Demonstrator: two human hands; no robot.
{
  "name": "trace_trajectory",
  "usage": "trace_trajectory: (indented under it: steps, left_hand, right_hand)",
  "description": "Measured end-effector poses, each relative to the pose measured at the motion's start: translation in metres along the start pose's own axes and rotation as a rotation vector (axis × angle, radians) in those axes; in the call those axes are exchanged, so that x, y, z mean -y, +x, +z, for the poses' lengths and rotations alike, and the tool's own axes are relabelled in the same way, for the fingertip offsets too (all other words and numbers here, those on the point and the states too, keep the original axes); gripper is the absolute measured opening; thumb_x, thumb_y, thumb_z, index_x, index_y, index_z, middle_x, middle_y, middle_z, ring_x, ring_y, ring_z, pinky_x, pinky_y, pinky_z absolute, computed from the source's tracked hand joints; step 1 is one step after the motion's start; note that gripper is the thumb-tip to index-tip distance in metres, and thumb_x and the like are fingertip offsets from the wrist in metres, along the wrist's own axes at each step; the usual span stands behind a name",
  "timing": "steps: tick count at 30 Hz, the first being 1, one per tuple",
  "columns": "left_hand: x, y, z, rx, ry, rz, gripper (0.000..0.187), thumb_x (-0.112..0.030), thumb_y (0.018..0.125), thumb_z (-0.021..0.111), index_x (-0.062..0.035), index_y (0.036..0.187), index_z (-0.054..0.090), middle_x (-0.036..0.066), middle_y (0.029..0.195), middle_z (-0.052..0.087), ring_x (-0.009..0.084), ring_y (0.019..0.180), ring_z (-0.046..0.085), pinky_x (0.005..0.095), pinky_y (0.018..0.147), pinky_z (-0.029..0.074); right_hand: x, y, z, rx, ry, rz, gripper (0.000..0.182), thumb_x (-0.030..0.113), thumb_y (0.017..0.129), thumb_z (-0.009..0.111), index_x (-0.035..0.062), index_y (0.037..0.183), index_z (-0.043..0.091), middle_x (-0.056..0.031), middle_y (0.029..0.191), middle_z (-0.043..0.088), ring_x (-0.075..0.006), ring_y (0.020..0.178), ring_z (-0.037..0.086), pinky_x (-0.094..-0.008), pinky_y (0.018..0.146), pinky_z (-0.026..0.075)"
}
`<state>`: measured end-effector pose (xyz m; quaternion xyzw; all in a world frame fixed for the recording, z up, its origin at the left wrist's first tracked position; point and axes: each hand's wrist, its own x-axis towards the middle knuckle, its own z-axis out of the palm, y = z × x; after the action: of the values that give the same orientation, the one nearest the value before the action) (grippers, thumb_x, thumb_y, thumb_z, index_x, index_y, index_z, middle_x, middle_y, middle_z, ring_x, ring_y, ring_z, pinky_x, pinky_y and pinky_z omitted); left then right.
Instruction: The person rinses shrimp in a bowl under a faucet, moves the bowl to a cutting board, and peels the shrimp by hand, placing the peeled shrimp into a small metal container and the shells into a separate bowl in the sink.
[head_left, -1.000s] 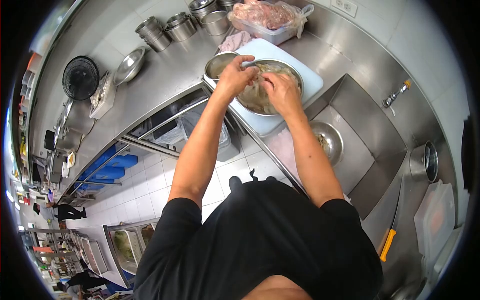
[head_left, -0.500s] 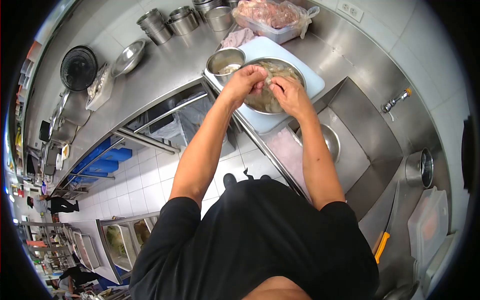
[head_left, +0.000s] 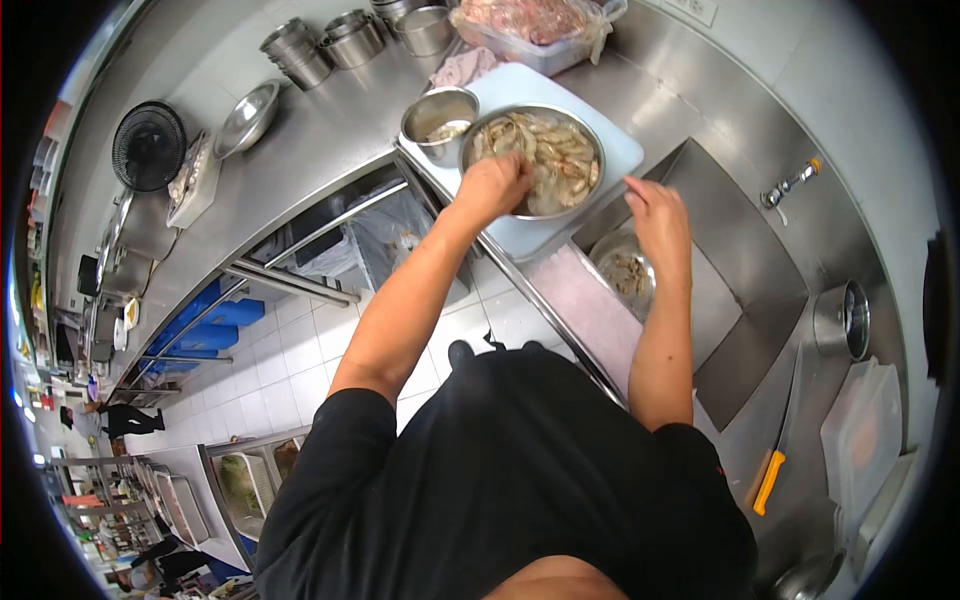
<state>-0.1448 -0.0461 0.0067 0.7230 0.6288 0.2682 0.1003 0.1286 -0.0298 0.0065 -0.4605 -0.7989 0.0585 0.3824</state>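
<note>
A wide steel bowl (head_left: 598, 150) full of raw shrimp (head_left: 550, 150) stands on a white cutting board (head_left: 622, 150). Over its near left rim is my left hand (head_left: 497, 187), its fingers curled together; whatever they hold is hidden. My right hand (head_left: 660, 215) hovers over the sink side, to the right of the big bowl, with fingers loosely apart and nothing visible in them. Beside the big bowl sits a smaller steel pot (head_left: 440, 105) with some pale pieces in it. Below my right hand, a steel bowl (head_left: 608, 250) in the sink contains small brownish bits, perhaps shells.
A pink cloth (head_left: 585, 300) covers the sink's near edge. The steel sink (head_left: 740, 235) has a tap (head_left: 790, 185). A yellow-handled knife (head_left: 768, 485) lies on the right counter. Bagged meat (head_left: 535, 20) fills a tub at the back. Steel pots (head_left: 350, 40) line the left counter.
My hands were together over the big bowl and have parted. The right moved right toward the sink; the left dropped slightly toward the near rim. More of the shrimp shows.
</note>
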Motion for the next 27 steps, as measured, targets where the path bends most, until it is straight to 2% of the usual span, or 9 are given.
trace_trajectory:
  steps: [3,6,9,13,18,20,23,25,27]
  left_hand:
    - [-0.020,0.000,-0.009,-0.012,-0.400,-0.234,0.019,-0.020,0.087,0.065,-0.0017,0.094,0.065,0.012,0.076,0.069,0.0245,0.071,0.068,0.0356,0.071,0.054]
    - [-0.002,0.008,0.005,0.088,-0.818,-0.314,0.019,-0.016,0.090,0.065,0.0011,0.097,0.064,0.006,0.078,0.070,0.0137,0.072,0.066,0.0277,0.070,0.053]
    - [-0.032,-0.001,-0.027,0.099,-0.889,-0.321,0.018,-0.015,0.093,0.063,0.0020,0.098,0.063,0.006,0.082,0.070,0.0109,0.075,0.065,0.0246,0.069,0.053]
    - [-0.024,-0.008,-0.034,0.069,-0.741,-0.328,0.017,-0.014,0.092,0.063,0.0026,0.097,0.063,0.007,0.084,0.070,0.0113,0.075,0.064,0.0242,0.068,0.052]
    - [-0.019,-0.016,-0.042,0.046,-0.673,-0.310,0.017,-0.014,0.093,0.063,0.0028,0.098,0.062,0.006,0.084,0.069,0.0112,0.076,0.064,0.0251,0.068,0.051]
    - [-0.021,-0.016,-0.045,0.047,-0.784,-0.306,0.018,-0.014,0.093,0.063,0.0022,0.100,0.061,0.006,0.085,0.069,0.0110,0.078,0.063,0.0250,0.071,0.051]
    - [-0.010,-0.018,-0.041,0.064,-0.942,-0.262,0.020,-0.019,0.095,0.062,-0.0030,0.107,0.059,0.003,0.090,0.069,0.0087,0.082,0.062,0.0223,0.071,0.047]
    - [-0.002,-0.021,-0.036,0.056,-1.082,-0.217,0.022,-0.025,0.096,0.061,-0.0071,0.108,0.059,0.001,0.093,0.069,0.0067,0.081,0.062,0.0194,0.066,0.043]
    - [0.003,-0.022,-0.032,0.044,-1.280,-0.262,0.021,-0.021,0.097,0.059,-0.0075,0.113,0.056,0.002,0.096,0.069,0.0086,0.085,0.063,0.0213,0.069,0.048]
  right_hand:
    - [0.037,0.017,0.017,-0.001,0.160,-0.071,0.023,0.013,0.086,0.063,0.0074,0.107,0.070,-0.0172,0.094,0.069,-0.0356,0.091,0.062,-0.0435,0.081,0.049]
    - [0.054,0.032,0.040,0.052,0.267,-0.114,0.022,0.014,0.087,0.061,0.0061,0.106,0.069,-0.0187,0.090,0.069,-0.0366,0.085,0.064,-0.0442,0.076,0.051]
    - [0.063,0.041,0.057,0.029,0.371,-0.100,0.022,0.014,0.087,0.060,0.0054,0.106,0.069,-0.0184,0.084,0.069,-0.0375,0.078,0.066,-0.0441,0.071,0.053]
    - [0.073,0.047,0.061,0.140,0.402,-0.083,0.021,0.015,0.087,0.060,0.0038,0.103,0.069,-0.0173,0.081,0.069,-0.0353,0.078,0.068,-0.0432,0.071,0.054]
    - [0.082,0.054,0.067,0.236,0.421,-0.020,0.023,0.014,0.085,0.059,0.0023,0.102,0.068,-0.0193,0.087,0.069,-0.0336,0.080,0.068,-0.0417,0.071,0.054]
    - [0.083,0.059,0.068,0.236,0.465,0.025,0.024,0.014,0.084,0.058,0.0020,0.103,0.067,-0.0205,0.088,0.069,-0.0331,0.081,0.068,-0.0402,0.071,0.054]
    - [0.080,0.063,0.072,0.281,0.491,0.051,0.024,0.013,0.087,0.056,0.0009,0.104,0.067,-0.0163,0.084,0.070,-0.0285,0.075,0.069,-0.0367,0.070,0.054]
    - [0.071,0.063,0.077,0.353,0.716,0.104,0.022,0.011,0.091,0.053,-0.0002,0.104,0.067,-0.0067,0.082,0.069,-0.0185,0.071,0.064,-0.0315,0.067,0.052]
    - [0.069,0.064,0.082,0.360,0.860,0.121,0.022,0.011,0.094,0.051,-0.0019,0.104,0.066,-0.0008,0.083,0.067,-0.0127,0.071,0.061,-0.0287,0.066,0.051]
